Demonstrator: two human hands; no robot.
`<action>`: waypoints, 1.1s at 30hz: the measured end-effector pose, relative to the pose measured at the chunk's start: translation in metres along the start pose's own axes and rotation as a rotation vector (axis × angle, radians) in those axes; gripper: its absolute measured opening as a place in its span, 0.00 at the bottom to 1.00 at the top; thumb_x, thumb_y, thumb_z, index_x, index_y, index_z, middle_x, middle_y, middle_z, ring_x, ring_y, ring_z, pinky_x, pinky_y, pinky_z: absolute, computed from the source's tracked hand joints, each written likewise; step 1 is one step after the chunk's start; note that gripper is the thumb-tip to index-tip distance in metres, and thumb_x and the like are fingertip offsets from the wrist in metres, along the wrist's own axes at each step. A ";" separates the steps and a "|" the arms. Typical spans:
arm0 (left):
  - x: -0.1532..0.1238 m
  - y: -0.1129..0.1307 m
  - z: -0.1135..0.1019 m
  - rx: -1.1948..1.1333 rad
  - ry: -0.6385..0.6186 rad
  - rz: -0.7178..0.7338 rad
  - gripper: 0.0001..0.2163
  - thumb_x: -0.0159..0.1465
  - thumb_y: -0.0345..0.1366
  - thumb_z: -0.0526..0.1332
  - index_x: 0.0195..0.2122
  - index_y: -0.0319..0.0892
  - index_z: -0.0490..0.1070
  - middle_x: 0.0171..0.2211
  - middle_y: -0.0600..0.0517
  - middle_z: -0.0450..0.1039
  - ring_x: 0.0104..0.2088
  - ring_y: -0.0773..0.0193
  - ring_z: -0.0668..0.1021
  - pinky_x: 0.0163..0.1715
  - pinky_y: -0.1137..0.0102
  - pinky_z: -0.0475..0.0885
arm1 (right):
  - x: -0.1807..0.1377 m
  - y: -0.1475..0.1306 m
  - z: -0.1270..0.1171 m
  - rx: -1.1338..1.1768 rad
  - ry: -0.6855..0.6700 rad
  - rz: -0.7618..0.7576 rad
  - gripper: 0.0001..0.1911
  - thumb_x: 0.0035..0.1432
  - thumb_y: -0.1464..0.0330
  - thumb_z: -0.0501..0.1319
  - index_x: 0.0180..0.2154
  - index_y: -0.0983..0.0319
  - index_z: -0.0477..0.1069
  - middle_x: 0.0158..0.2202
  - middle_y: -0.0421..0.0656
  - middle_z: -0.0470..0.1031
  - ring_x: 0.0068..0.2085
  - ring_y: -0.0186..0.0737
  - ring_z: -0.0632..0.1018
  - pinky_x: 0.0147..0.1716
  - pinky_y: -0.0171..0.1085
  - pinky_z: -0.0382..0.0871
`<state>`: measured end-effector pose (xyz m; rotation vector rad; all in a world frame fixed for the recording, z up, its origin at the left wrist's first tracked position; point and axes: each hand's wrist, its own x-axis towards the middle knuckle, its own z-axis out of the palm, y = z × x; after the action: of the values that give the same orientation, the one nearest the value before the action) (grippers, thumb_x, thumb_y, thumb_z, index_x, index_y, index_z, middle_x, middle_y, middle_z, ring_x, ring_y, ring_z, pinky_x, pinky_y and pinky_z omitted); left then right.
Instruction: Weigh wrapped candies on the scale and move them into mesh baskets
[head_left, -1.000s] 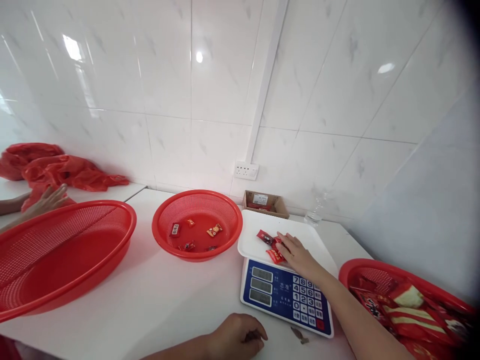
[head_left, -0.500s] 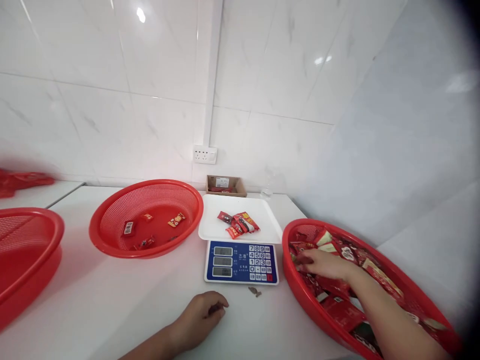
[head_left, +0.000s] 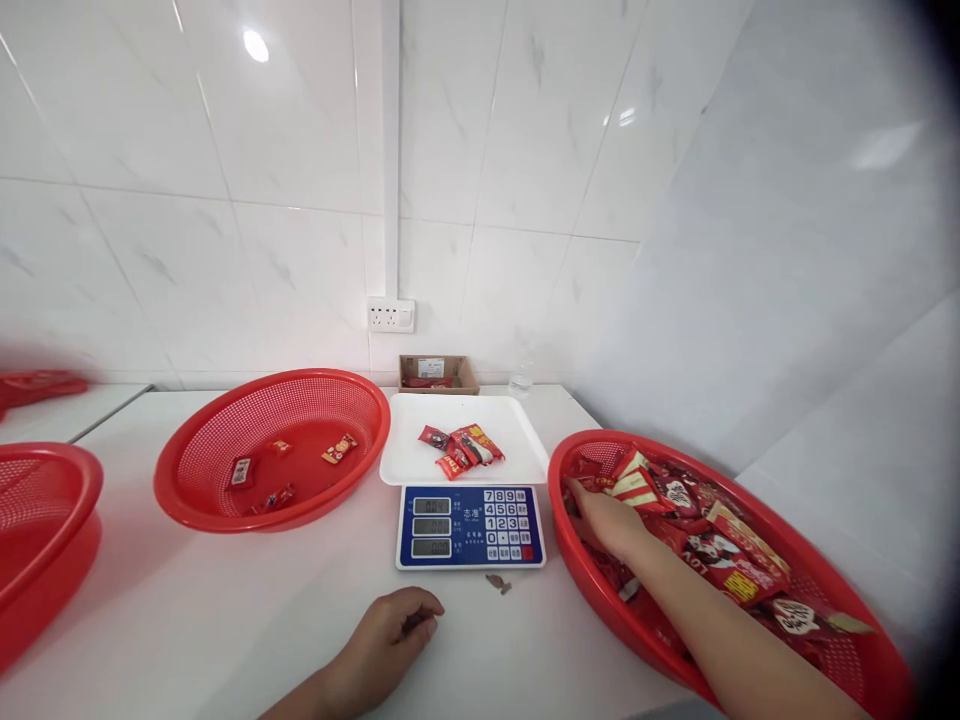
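Packets (head_left: pixel 726 562) partly behind right hand (head_left: pixel 609 522)

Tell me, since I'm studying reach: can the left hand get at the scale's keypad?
Probably yes: the left hand lies just in front of the scale, with only a small scrap near its way to the keypad.

Left fingers (head_left: pixel 417 600) half-curled, thumb (head_left: pixel 420 634) apart; right arm (head_left: pixel 697 605) stretched forward

Marbled wall tiles (head_left: pixel 300 140), white conduit (head_left: pixel 391 150) above a socket (head_left: pixel 391 315), cardboard box (head_left: pixel 409 366), clear container (head_left: pixel 521 375), red plastic (head_left: pixel 41 386) far left
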<state>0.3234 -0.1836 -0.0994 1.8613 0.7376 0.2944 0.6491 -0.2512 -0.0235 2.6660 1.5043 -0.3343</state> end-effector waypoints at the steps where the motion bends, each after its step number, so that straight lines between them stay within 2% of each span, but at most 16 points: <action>1: 0.000 0.000 0.000 0.003 0.000 -0.001 0.10 0.60 0.38 0.54 0.38 0.41 0.72 0.33 0.51 0.72 0.35 0.63 0.73 0.36 0.72 0.68 | -0.002 -0.002 -0.001 -0.014 0.002 -0.006 0.25 0.55 0.67 0.55 0.55 0.62 0.60 0.42 0.55 0.76 0.43 0.56 0.76 0.37 0.44 0.65; 5: 0.001 -0.001 0.000 0.004 0.001 0.009 0.10 0.60 0.38 0.54 0.38 0.41 0.71 0.32 0.51 0.72 0.34 0.63 0.73 0.35 0.72 0.67 | -0.005 -0.006 -0.002 -0.042 0.022 -0.026 0.18 0.55 0.69 0.54 0.49 0.61 0.66 0.41 0.54 0.77 0.43 0.55 0.76 0.36 0.43 0.64; 8: 0.001 -0.002 0.000 0.010 0.006 0.015 0.11 0.60 0.38 0.54 0.38 0.41 0.71 0.32 0.51 0.72 0.33 0.63 0.72 0.34 0.72 0.67 | -0.001 0.001 -0.003 -0.022 0.040 -0.020 0.15 0.59 0.69 0.49 0.45 0.59 0.69 0.40 0.51 0.78 0.42 0.51 0.77 0.35 0.40 0.64; 11: 0.000 -0.002 0.001 0.011 0.016 0.006 0.11 0.59 0.37 0.54 0.38 0.40 0.72 0.32 0.51 0.72 0.33 0.64 0.73 0.34 0.73 0.67 | 0.004 0.013 -0.008 -0.004 0.070 0.020 0.19 0.61 0.72 0.45 0.49 0.61 0.68 0.42 0.51 0.77 0.43 0.49 0.77 0.36 0.40 0.65; 14: -0.001 0.000 0.000 0.017 0.015 0.004 0.11 0.59 0.37 0.54 0.39 0.40 0.73 0.31 0.51 0.73 0.31 0.65 0.73 0.32 0.73 0.67 | 0.006 0.021 -0.017 0.034 0.158 0.093 0.22 0.61 0.72 0.43 0.53 0.65 0.64 0.45 0.54 0.76 0.45 0.51 0.76 0.40 0.42 0.65; 17: -0.002 0.002 -0.002 0.039 0.007 0.008 0.11 0.59 0.36 0.55 0.39 0.40 0.73 0.31 0.52 0.74 0.30 0.66 0.72 0.31 0.74 0.67 | 0.003 0.018 -0.029 0.140 0.286 0.137 0.23 0.62 0.68 0.41 0.51 0.64 0.67 0.44 0.52 0.76 0.43 0.53 0.76 0.41 0.45 0.66; 20: -0.004 0.003 -0.003 0.057 0.002 0.025 0.12 0.59 0.35 0.55 0.40 0.41 0.74 0.32 0.52 0.75 0.30 0.66 0.73 0.32 0.74 0.67 | -0.001 0.003 -0.038 0.321 0.428 0.056 0.22 0.60 0.65 0.43 0.46 0.62 0.70 0.42 0.50 0.77 0.43 0.54 0.76 0.41 0.46 0.67; 22: -0.005 0.003 -0.003 0.063 0.003 0.035 0.12 0.59 0.34 0.55 0.40 0.41 0.74 0.33 0.52 0.75 0.31 0.65 0.73 0.33 0.74 0.68 | -0.003 -0.011 -0.042 0.445 0.470 -0.011 0.19 0.58 0.62 0.45 0.43 0.59 0.71 0.42 0.47 0.77 0.43 0.52 0.76 0.43 0.45 0.67; 25: -0.005 0.002 -0.002 0.059 0.002 0.033 0.12 0.59 0.33 0.55 0.40 0.41 0.74 0.33 0.51 0.75 0.31 0.65 0.73 0.32 0.74 0.68 | 0.002 -0.037 -0.042 0.583 0.411 -0.081 0.18 0.57 0.60 0.46 0.40 0.58 0.71 0.36 0.45 0.78 0.39 0.48 0.77 0.40 0.43 0.69; 28: -0.005 0.000 -0.002 0.045 -0.005 0.030 0.12 0.59 0.33 0.55 0.41 0.41 0.74 0.32 0.52 0.75 0.31 0.66 0.73 0.32 0.75 0.68 | 0.013 -0.063 -0.039 0.669 0.322 -0.175 0.19 0.57 0.59 0.46 0.41 0.58 0.71 0.29 0.43 0.76 0.30 0.43 0.76 0.31 0.39 0.71; 30: -0.005 -0.001 -0.002 0.035 -0.003 0.036 0.12 0.59 0.33 0.55 0.41 0.41 0.74 0.33 0.52 0.75 0.31 0.66 0.73 0.32 0.75 0.68 | 0.023 -0.079 -0.037 0.689 0.293 -0.223 0.20 0.56 0.60 0.46 0.42 0.59 0.71 0.29 0.42 0.76 0.28 0.42 0.75 0.29 0.39 0.70; 33: -0.005 0.000 -0.003 0.026 -0.004 0.046 0.12 0.59 0.34 0.55 0.41 0.41 0.74 0.33 0.51 0.75 0.31 0.66 0.73 0.32 0.75 0.68 | 0.038 -0.097 -0.033 0.678 0.302 -0.295 0.20 0.56 0.61 0.46 0.42 0.60 0.71 0.35 0.44 0.77 0.32 0.43 0.76 0.35 0.40 0.71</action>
<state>0.3181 -0.1846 -0.0978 1.9045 0.6996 0.3120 0.5909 -0.1632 0.0052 3.0849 2.2224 -0.5665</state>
